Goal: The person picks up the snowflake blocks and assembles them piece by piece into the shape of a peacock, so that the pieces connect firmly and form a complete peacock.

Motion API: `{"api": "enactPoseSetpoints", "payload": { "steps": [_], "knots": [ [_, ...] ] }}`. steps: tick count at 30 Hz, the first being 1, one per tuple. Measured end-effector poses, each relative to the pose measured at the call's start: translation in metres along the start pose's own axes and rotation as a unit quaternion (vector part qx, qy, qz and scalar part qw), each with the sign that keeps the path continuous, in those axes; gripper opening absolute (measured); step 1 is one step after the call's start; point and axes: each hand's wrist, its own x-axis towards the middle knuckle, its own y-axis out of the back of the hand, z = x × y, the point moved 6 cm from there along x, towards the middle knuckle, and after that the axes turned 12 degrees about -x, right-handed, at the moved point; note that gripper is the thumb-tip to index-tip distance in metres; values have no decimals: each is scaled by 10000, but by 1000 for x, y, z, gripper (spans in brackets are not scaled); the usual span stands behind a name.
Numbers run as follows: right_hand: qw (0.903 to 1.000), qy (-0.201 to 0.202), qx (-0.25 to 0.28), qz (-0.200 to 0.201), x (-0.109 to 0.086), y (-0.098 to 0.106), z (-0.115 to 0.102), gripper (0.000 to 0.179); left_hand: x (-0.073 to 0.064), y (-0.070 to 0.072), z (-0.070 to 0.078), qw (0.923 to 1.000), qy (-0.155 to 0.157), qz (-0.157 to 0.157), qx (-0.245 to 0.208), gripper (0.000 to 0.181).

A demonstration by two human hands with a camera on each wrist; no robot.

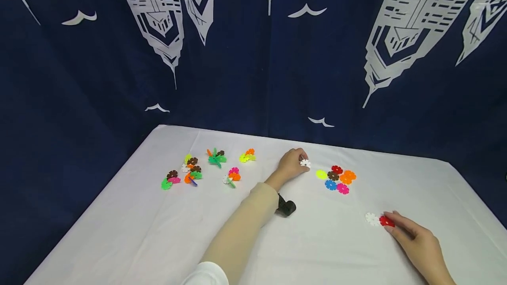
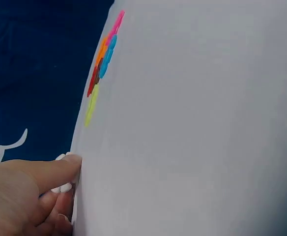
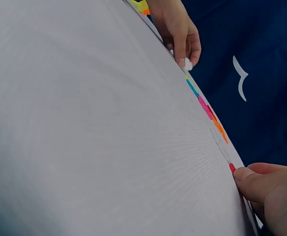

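Note:
My left hand [image 1: 291,165] pinches a white notched plastic disc [image 1: 305,163] between thumb and fingers, at the back middle of the table. In the left wrist view, part of that disc shows behind the thumb. Toward the front right, my right hand [image 1: 419,242] holds the edge of a red notched disc [image 1: 386,221] between thumb and fingertips. A second white disc [image 1: 372,219] lies against the red one's left side; whether they are joined I cannot tell. Between the hands lies a loose group with a yellow disc [image 1: 321,174], a blue disc [image 1: 330,184] and several others.
Several clusters of interlocked colored discs stand at the left, among them a green one [image 1: 216,158] and a yellow-orange one [image 1: 247,156]. A black object [image 1: 287,206] shows beside the left forearm. Behind the white-covered table [image 1: 317,241] hangs a dark blue curtain [image 1: 253,74].

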Motion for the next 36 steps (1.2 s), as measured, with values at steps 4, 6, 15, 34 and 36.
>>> {"api": "enactPoseSetpoints", "payload": {
  "steps": [4,6,15,34,36],
  "knots": [
    [9999,-66,-56,97,0,1,1,35,-8,8,-3,9988,-49,170,-460,18],
    [9998,-169,-51,20,1,1,4,38,-13,15,-2,9978,-81,208,-629,14],
    [9992,-329,-214,-89,9,2,7,42,-50,46,24,9869,-223,-140,-1589,14],
    [9640,-861,2367,-848,-3,-8,-45,48,-192,70,-6,8549,2133,-1148,-4588,23],
    [9540,-449,2766,-1062,-7,-13,-82,42,-201,71,-7,8452,2148,-1176,-4750,23]
  ]
}}
